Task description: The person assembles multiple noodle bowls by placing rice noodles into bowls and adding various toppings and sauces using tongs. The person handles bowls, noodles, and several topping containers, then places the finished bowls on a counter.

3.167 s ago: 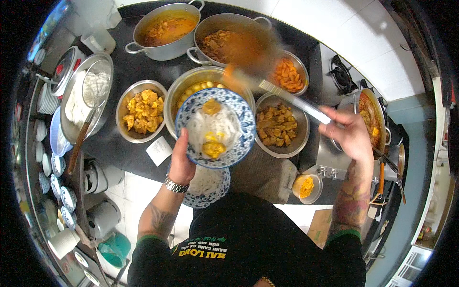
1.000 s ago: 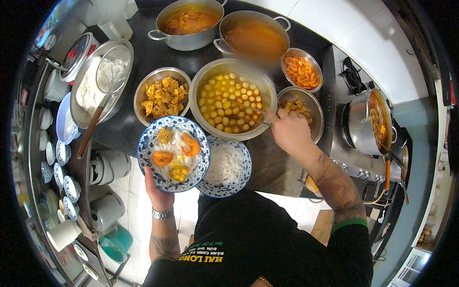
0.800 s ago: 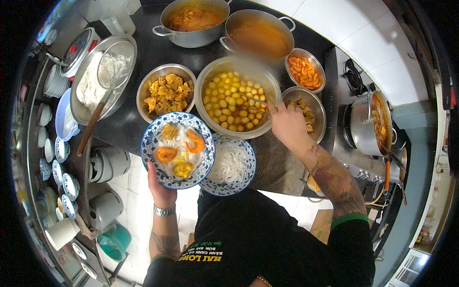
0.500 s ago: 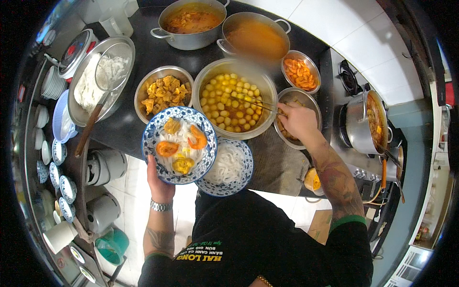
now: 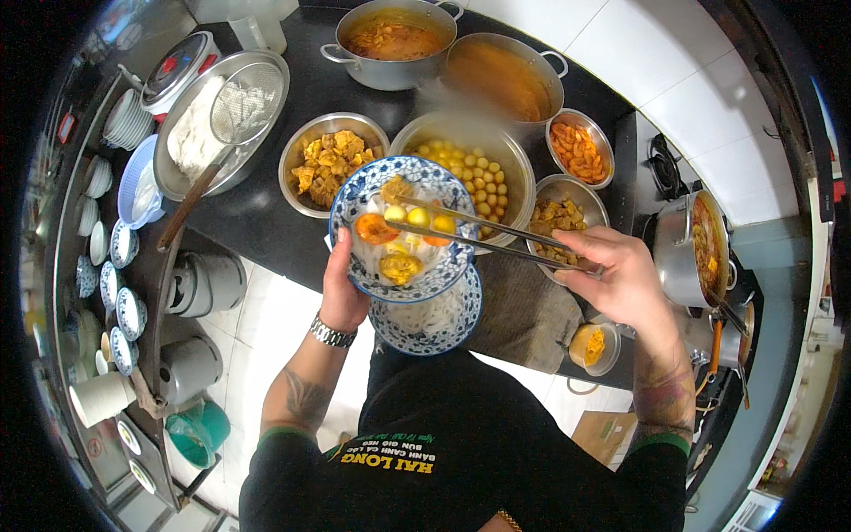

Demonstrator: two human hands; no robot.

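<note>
Here's the left hand point(image 5: 344, 291), thumb over the near-left rim, gripping one blue-and-white bowl point(image 5: 456, 188) and holding it up in front of the egg pot point(image 5: 521, 168). Across comes the right hand point(image 5: 612, 273), fingers closed around a pair of long metal chopsticks point(image 5: 496, 247), and the tips are right over that bowl! Pinched in a row between the sticks: three small yellow eggs point(image 5: 418, 217), well ahead of the fingers and above the noodles. Count the rest of the bowl: two orange shrimp point(image 5: 377, 229) (one half hidden behind the sticks) and two yellow-brown chunks point(image 5: 400, 268), one at the far side, one at the near.

Just below sits a second patterned bowl point(image 5: 469, 312), white noodles inside, partly covered by the first. Around them on the black counter point(image 5: 310, 93), three metal bowls point(image 5: 288, 168): two of meat pieces, one of shrimp. Two pots of orange broth point(image 5: 390, 74) stand at the back, and one small tub point(image 5: 609, 353) of something yellow sits near the right forearm.
</note>
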